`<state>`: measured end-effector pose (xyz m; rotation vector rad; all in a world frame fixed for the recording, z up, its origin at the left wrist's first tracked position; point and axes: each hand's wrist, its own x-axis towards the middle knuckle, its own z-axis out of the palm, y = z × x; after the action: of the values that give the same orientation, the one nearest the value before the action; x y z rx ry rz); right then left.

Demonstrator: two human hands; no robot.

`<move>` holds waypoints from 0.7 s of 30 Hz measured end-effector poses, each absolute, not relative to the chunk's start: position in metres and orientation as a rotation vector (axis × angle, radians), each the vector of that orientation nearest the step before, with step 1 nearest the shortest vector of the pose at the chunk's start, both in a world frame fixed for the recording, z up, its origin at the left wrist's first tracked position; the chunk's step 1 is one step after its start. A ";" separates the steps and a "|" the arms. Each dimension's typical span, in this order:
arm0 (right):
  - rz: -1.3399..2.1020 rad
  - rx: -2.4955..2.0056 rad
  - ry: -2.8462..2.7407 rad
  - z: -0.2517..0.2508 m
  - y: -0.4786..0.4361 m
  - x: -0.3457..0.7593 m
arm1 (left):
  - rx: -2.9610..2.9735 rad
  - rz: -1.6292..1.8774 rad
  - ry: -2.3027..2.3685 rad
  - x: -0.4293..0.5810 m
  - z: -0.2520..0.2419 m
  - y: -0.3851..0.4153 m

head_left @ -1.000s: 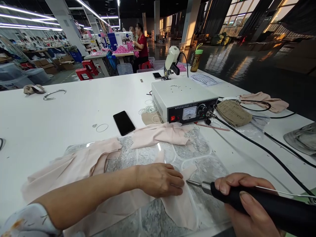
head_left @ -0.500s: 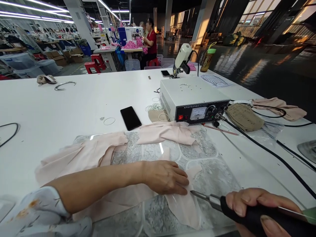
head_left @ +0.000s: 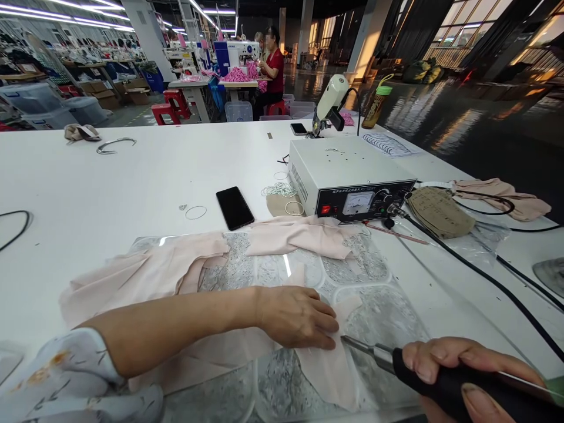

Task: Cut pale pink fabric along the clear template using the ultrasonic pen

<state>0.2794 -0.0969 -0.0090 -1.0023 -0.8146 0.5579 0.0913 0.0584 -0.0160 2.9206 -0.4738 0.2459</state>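
My left hand (head_left: 297, 317) lies palm down on pale pink fabric (head_left: 176, 276), fingers flat and pressing the cloth onto a clear glass plate (head_left: 370, 299) with a grey pattern beneath. My right hand (head_left: 467, 376) grips a black pen-shaped handpiece (head_left: 445, 385). The handpiece's metal tip (head_left: 356, 344) touches the fabric edge just right of my left fingertips. A black cable (head_left: 476, 267) runs from the tool to a white control box (head_left: 348, 176) with a dial gauge.
A black phone (head_left: 234, 208) and thin rings (head_left: 196, 212) lie behind the fabric. A tan cup piece (head_left: 438, 211) and more pink cloth (head_left: 502, 197) sit at right. A white cutter (head_left: 330, 103) and bottle (head_left: 374, 106) stand far back. A person in red (head_left: 275, 67) sews beyond.
The view shifted slightly, so everything slid right in the picture. The tool tip moved a little down and right along the fabric edge. My left hand stays pressed on the cloth.
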 end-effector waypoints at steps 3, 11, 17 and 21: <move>0.574 -1.019 -0.805 -0.009 -0.097 0.280 | 2.911 0.206 -0.449 0.091 -0.017 0.058; 0.567 -1.007 -0.837 -0.005 -0.094 0.276 | 2.869 0.207 -0.419 0.091 -0.017 0.058; 0.565 -1.009 -0.901 -0.001 -0.096 0.278 | 2.904 0.145 -0.448 0.092 -0.015 0.058; 0.595 -1.023 -0.928 0.000 -0.096 0.281 | 2.931 0.216 -0.466 0.092 -0.015 0.059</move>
<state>0.2808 -0.0962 0.0002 -1.0232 -0.9277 0.5950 0.0917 0.0586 -0.0155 2.9313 -0.4665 0.2159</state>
